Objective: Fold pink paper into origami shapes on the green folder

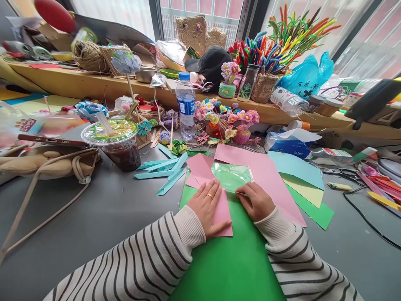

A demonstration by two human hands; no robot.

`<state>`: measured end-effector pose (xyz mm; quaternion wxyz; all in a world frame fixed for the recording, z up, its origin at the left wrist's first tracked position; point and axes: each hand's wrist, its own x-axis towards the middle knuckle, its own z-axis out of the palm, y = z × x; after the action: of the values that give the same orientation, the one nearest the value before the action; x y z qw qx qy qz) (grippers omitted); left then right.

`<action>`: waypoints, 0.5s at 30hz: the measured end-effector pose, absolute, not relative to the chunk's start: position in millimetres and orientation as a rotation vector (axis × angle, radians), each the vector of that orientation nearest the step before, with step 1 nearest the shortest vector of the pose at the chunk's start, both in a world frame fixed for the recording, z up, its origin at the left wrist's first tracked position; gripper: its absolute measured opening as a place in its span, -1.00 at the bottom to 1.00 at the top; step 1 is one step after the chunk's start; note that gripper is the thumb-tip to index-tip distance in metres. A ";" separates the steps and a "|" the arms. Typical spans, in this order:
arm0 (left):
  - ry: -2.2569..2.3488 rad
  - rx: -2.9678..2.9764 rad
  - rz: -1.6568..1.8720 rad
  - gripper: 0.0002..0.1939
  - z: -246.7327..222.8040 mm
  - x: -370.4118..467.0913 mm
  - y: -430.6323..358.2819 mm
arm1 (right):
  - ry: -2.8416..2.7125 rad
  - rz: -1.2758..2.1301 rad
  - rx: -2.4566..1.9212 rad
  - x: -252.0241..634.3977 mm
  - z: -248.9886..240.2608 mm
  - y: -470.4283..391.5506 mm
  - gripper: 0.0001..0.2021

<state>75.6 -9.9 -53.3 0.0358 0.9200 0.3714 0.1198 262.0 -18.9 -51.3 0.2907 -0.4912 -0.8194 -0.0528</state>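
Note:
My left hand (pixel 207 205) lies flat, fingers stretched out, on a folded strip of pink paper (pixel 224 211). Other small pink paper pieces (pixel 200 165) sit just beyond its fingertips. Under them is a large green sheet (pixel 233 259). My right hand (pixel 257 201) rests on the green sheet with its fingers curled, thumb and forefinger close together at the lower edge of a clear plastic sleeve (pixel 234 173). What lies between those fingertips is too small to tell. A big pink sheet (pixel 266 175) spreads beside and partly beneath my right hand.
Folded light-blue paper strips (pixel 169 169) lie left of the green sheet, near a lidded drink cup (pixel 120 152). A water bottle (pixel 186 106) stands behind. At right are blue paper (pixel 296 169), scissors (pixel 347 175) and a black cable (pixel 360 213). A crowded ledge (pixel 156 95) runs along the back.

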 end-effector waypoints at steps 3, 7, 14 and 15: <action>1.117 2.833 0.344 -0.20 -52.9 74.7 -8.9 | -2.182 -0.175 -1.336 258.4 -54.2 -18.3 -0.84; 1.108 2.854 0.331 -0.19 -54.7 73.9 -7.6 | -2.208 -0.271 -1.296 257.4 -56.0 -18.0 -0.78; 1.148 2.915 0.386 -0.28 -64.4 76.5 -5.5 | -2.163 -0.289 -1.188 257.4 -58.2 -16.0 -0.80; 1.151 2.924 0.395 -0.29 -65.4 76.7 -5.4 | -2.157 -0.275 -1.191 257.3 -58.7 -15.9 -0.81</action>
<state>76.7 -5.4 -65.4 -0.0125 0.9232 0.3633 0.1248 257.3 -15.9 -58.7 0.3252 -0.4544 -0.8227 -0.1050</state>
